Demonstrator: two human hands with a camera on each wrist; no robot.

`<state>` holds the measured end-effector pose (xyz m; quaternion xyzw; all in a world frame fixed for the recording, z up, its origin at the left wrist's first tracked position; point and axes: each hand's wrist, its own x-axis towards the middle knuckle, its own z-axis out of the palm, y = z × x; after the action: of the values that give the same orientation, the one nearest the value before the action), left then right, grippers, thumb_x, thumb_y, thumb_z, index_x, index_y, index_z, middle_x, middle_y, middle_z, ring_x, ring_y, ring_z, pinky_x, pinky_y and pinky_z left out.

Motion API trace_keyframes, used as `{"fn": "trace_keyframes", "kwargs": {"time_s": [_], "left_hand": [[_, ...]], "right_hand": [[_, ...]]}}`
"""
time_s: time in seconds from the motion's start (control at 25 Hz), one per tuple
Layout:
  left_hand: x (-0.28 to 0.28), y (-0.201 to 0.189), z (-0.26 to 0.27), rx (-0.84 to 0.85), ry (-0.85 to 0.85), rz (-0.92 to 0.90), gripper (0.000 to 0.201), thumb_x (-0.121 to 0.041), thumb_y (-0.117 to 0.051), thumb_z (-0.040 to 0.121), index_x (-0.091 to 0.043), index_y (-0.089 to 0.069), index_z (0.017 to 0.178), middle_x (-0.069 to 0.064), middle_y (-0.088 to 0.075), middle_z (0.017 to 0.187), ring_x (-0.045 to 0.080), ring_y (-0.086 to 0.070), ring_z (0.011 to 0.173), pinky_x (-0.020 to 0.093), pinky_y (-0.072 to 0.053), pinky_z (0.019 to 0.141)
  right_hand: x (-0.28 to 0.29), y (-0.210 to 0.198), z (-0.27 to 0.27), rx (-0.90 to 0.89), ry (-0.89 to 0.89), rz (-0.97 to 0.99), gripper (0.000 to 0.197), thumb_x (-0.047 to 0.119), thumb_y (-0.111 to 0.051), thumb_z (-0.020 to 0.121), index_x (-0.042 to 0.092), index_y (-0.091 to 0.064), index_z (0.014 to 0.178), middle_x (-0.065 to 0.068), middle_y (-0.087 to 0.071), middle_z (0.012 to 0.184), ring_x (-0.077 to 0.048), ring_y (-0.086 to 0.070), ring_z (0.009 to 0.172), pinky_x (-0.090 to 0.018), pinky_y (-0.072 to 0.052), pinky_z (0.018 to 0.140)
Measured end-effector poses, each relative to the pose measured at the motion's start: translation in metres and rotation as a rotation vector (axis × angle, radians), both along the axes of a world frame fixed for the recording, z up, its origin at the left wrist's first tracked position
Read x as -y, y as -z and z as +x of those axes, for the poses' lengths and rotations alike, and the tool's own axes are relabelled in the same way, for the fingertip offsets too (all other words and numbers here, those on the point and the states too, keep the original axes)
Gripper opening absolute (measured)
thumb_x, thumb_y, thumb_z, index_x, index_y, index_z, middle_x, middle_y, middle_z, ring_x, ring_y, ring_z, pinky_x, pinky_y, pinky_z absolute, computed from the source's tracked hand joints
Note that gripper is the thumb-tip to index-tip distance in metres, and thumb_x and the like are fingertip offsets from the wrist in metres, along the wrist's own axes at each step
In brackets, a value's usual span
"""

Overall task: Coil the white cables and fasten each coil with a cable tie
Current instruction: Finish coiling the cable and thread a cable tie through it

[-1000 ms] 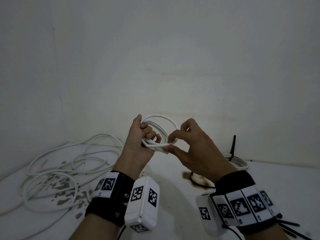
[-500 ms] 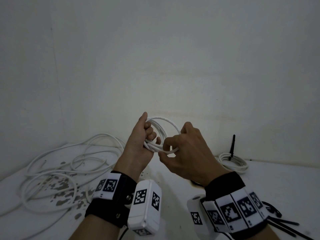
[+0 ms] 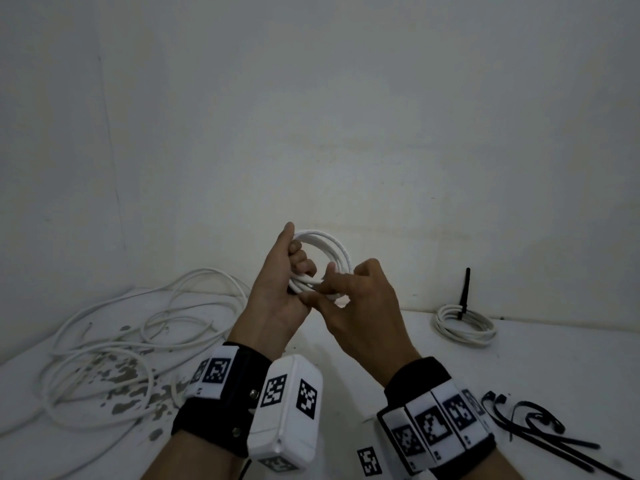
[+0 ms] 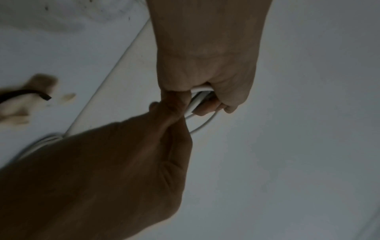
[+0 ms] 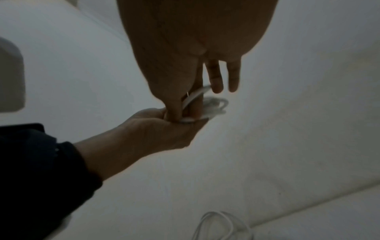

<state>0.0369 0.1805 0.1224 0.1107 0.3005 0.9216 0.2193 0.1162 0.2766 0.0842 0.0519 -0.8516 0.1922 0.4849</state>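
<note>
Lower arc of held coil [image 3: 332, 251] hidden behind right hand [image 3: 360, 306] and curled fingers of left hand [image 3: 277, 289]; number of turns not countable. Cable end under the right thumb and forefinger not resolvable in the right wrist view: blurred, dim. Loose white cables [image 3: 114, 341] cut off by left frame edge. Black cable ties [image 3: 540, 434] run out at bottom right corner; count unclear. Left wrist view: black strip [image 4: 24, 94] smeared, cropped at left edge, identity unclear. Tied coil [image 3: 464, 323]: fastening point too small to read.

Head view looks forward and down over both wrists at the table [image 3: 519, 368]. Wrist views sit close, sharing the coil [image 3: 332, 251] [image 4: 202, 104] [image 5: 213, 104].
</note>
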Motion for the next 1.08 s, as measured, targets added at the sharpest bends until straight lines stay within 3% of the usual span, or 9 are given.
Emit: {"fn": "trace_keyframes", "kwargs": {"time_s": [0.08,0.28,0.48,0.6,0.68,0.8,0.88,1.0,1.08], "left_hand": [[-0.002,-0.002,0.002,-0.025,-0.003,-0.007,0.043,-0.040,-0.058,0.096,-0.022,-0.039,0.061,-0.009,-0.026,0.044,0.005,-0.028,0.035,0.017,-0.038,0.037],[0.005,-0.005,0.001,-0.024,-0.078,-0.087,0.043,-0.035,-0.054,0.098,-0.020,-0.036,0.061,-0.007,-0.023,0.041,0.007,-0.021,0.031,0.017,-0.029,0.036],[0.016,-0.004,-0.009,-0.090,-0.119,-0.191,0.043,-0.038,-0.055,0.098,-0.022,-0.037,0.063,-0.008,-0.021,0.046,0.007,-0.018,0.033,0.017,-0.022,0.030],[0.021,-0.002,-0.007,-0.180,0.020,-0.257,0.045,-0.045,-0.055,0.096,-0.022,-0.037,0.061,-0.009,-0.019,0.046,0.005,-0.017,0.032,0.018,-0.019,0.031],[0.021,-0.006,0.000,-0.211,0.207,-0.221,0.049,-0.051,-0.051,0.095,-0.022,-0.039,0.058,-0.010,-0.019,0.043,0.003,-0.018,0.029,0.016,-0.015,0.031],[0.017,-0.012,0.010,-0.270,0.409,-0.227,0.049,-0.058,-0.053,0.086,-0.019,-0.042,0.059,-0.009,-0.024,0.040,0.003,-0.021,0.026,0.016,-0.015,0.032],[0.010,-0.012,0.017,-0.267,0.314,-0.337,0.047,-0.056,-0.061,0.081,-0.017,-0.046,0.061,-0.008,-0.027,0.043,0.004,-0.020,0.029,0.016,-0.017,0.032],[-0.005,-0.010,0.018,-0.218,0.011,-0.453,0.039,-0.048,-0.069,0.082,-0.017,-0.049,0.068,-0.008,-0.031,0.049,0.005,-0.019,0.033,0.017,-0.019,0.033],[-0.010,-0.008,0.014,-0.192,-0.023,-0.411,0.034,-0.044,-0.068,0.083,-0.015,-0.055,0.072,-0.008,-0.035,0.050,0.005,-0.021,0.033,0.018,-0.021,0.033]], "right_hand": [[0.001,0.005,-0.004,-0.037,-0.048,-0.101,0.019,0.037,-0.082,0.079,0.019,-0.075,0.079,0.010,-0.065,0.068,-0.011,-0.054,0.068,-0.024,-0.045,0.060],[0.006,0.007,-0.003,-0.012,-0.099,-0.025,0.026,0.041,-0.077,0.084,0.021,-0.062,0.093,0.008,-0.070,0.083,-0.007,-0.061,0.066,-0.027,-0.055,0.059],[0.013,-0.004,0.008,-0.371,0.045,0.060,0.029,0.032,-0.069,0.090,0.017,-0.060,0.114,-0.008,-0.058,0.122,-0.011,-0.061,0.077,-0.024,-0.056,0.053],[-0.003,-0.021,0.008,-0.060,0.072,-0.184,0.060,0.053,-0.064,0.089,0.025,-0.048,0.139,-0.002,-0.046,0.134,-0.013,-0.051,0.114,-0.030,-0.051,0.089],[-0.015,-0.025,0.009,0.214,-0.055,-0.326,0.076,0.065,-0.055,0.085,0.031,-0.032,0.150,0.000,-0.053,0.134,-0.013,-0.053,0.120,-0.031,-0.047,0.097],[-0.022,-0.019,0.009,0.238,-0.255,-0.461,0.041,0.052,-0.055,0.094,0.030,-0.053,0.128,-0.005,-0.069,0.088,-0.022,-0.067,0.077,-0.045,-0.058,0.070],[-0.019,-0.014,0.011,0.142,-0.259,-0.538,0.010,0.028,-0.053,0.101,0.020,-0.058,0.105,-0.007,-0.057,0.071,-0.024,-0.056,0.056,-0.036,-0.054,0.047],[-0.012,-0.011,0.010,0.103,-0.212,-0.687,0.012,0.020,-0.045,0.103,0.012,-0.050,0.095,-0.008,-0.047,0.067,-0.031,-0.051,0.050,-0.029,-0.048,0.037],[-0.011,-0.011,0.008,0.110,-0.189,-0.721,0.016,0.022,-0.043,0.104,0.014,-0.045,0.090,-0.015,-0.048,0.069,-0.037,-0.053,0.050,-0.026,-0.045,0.035]]}}
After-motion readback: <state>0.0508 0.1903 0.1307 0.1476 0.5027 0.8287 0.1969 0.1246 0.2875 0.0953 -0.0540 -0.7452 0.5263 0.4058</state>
